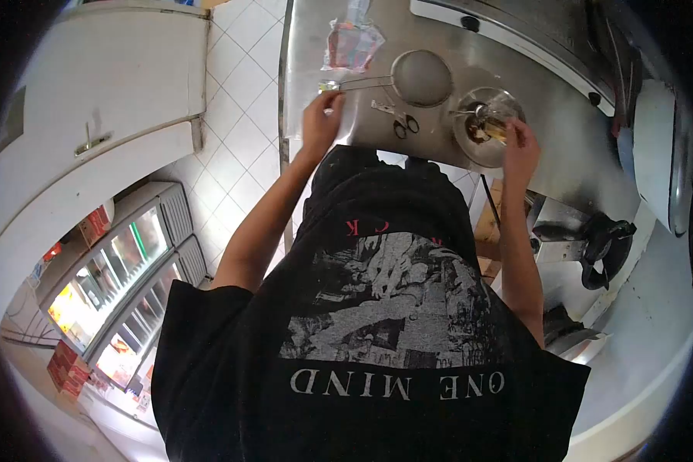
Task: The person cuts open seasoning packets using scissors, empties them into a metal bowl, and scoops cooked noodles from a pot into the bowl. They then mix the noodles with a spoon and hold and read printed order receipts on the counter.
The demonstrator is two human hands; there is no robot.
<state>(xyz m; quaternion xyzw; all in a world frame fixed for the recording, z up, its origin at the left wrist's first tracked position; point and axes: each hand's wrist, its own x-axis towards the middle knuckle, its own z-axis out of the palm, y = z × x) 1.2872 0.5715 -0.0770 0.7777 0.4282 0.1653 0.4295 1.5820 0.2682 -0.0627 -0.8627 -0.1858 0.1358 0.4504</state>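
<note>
My right hand (520,145) is closed on a small clear, yellowish packet (496,129), tilted over a glass bowl (462,141). Inside the bowl lies something dark brown with a pale patch, and a spoon (463,113) rests in it. Over on the left, my left hand (321,123) has its fingertips pinched at a small shiny silver-yellow packet (329,86) beside the end of the strainer's handle. The round mesh strainer (422,78) lies on the steel counter. Below it is a pair of scissors (405,125) with black handles.
A printed plastic bag (353,46) lies at the far left of the steel counter (362,127). White cabinets (123,92) and a lit glass-door fridge (119,266) stand to my left. To the right, a black pan-like object (604,246) sits below counter level.
</note>
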